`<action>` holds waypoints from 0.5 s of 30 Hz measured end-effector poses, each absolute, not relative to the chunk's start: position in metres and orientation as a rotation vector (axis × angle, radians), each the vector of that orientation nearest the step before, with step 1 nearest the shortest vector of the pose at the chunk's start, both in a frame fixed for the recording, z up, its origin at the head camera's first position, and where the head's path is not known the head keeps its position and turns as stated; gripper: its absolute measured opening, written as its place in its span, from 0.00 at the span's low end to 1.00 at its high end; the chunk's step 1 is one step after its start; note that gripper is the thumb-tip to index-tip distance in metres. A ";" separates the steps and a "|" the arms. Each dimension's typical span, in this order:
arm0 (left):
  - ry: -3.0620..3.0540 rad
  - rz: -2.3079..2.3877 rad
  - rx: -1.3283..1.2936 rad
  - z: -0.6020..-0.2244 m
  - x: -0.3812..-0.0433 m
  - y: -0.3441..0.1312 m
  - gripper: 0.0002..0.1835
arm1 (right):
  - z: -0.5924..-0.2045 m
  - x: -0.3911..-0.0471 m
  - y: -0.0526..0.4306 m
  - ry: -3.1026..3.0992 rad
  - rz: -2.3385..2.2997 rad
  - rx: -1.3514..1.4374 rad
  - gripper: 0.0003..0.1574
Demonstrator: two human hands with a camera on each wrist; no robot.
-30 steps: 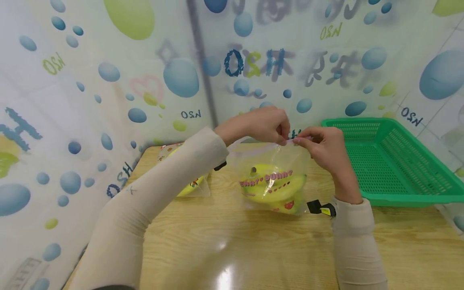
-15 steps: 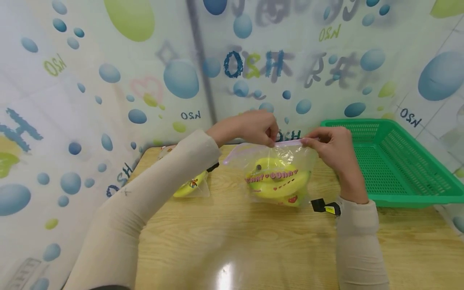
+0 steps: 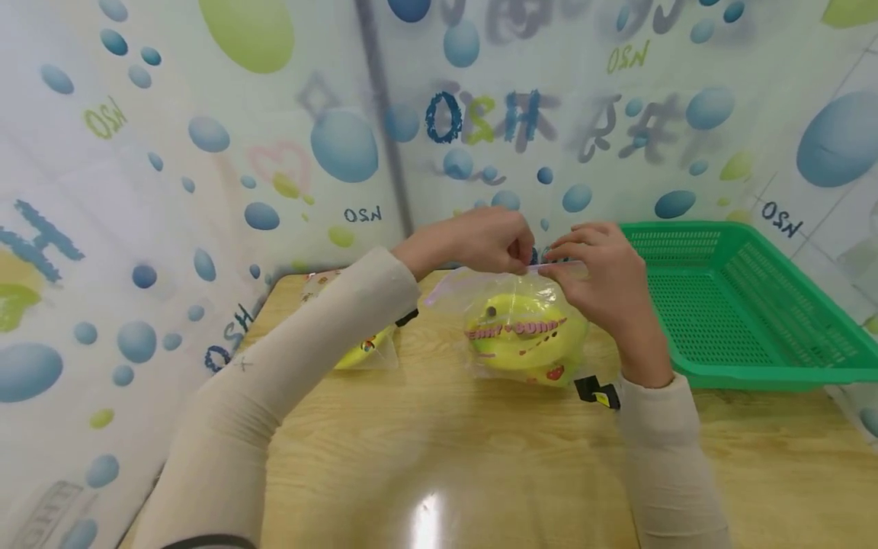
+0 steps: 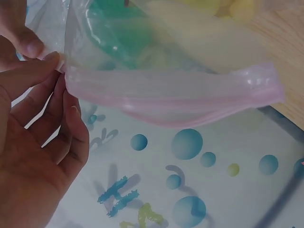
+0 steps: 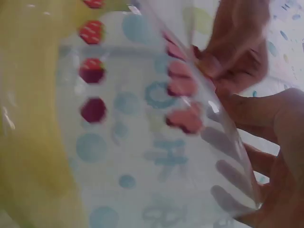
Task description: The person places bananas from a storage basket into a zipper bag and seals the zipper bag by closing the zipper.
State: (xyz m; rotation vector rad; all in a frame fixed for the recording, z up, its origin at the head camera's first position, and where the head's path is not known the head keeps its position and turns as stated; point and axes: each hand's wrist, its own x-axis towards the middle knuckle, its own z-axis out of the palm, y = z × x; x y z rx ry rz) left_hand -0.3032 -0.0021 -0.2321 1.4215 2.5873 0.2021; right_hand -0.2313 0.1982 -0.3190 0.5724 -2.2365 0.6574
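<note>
A clear zip bag (image 3: 507,284) with pink lettering and a lilac zip strip (image 4: 161,102) stands on the table with yellow bananas (image 3: 511,358) inside. My left hand (image 3: 476,238) pinches the zip edge near its middle. Close beside it, my right hand (image 3: 604,278) has thumb and index finger on the same edge, its other fingers spread loosely. In the left wrist view the two lips of the strip part slightly over the stretch left of my hands. The right wrist view shows my right hand (image 5: 280,126) and left hand (image 5: 240,47) almost touching.
Another clear bag (image 3: 387,357) with yellow fruit lies partly hidden behind my left forearm. A green plastic basket (image 3: 775,374) stands on the right of the wooden table (image 3: 384,457). A bubble-patterned curtain (image 3: 288,137) hangs right behind the table.
My hands first moved apart along the zip edge, straightening it. Since then my right hand has slid left, close to my left hand, and its outer fingers have spread.
</note>
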 end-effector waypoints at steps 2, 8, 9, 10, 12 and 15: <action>2.570 0.228 1.443 -0.234 -0.303 -0.001 0.08 | -0.321 -0.233 0.193 -2.243 0.659 0.592 0.08; 2.573 0.238 1.471 -0.237 -0.302 -0.003 0.09 | -0.325 -0.236 0.190 -2.249 0.682 0.571 0.04; 2.578 0.239 1.472 -0.237 -0.302 -0.004 0.09 | -0.325 -0.237 0.191 -2.242 0.693 0.576 0.04; 2.582 0.239 1.474 -0.237 -0.302 -0.005 0.09 | -0.325 -0.237 0.192 -2.234 0.699 0.578 0.04; 2.588 0.250 1.464 -0.237 -0.304 -0.008 0.08 | -0.324 -0.239 0.194 -2.219 0.707 0.571 0.04; 2.588 0.278 1.433 -0.238 -0.307 -0.014 0.08 | -0.324 -0.240 0.200 -2.213 0.723 0.537 0.04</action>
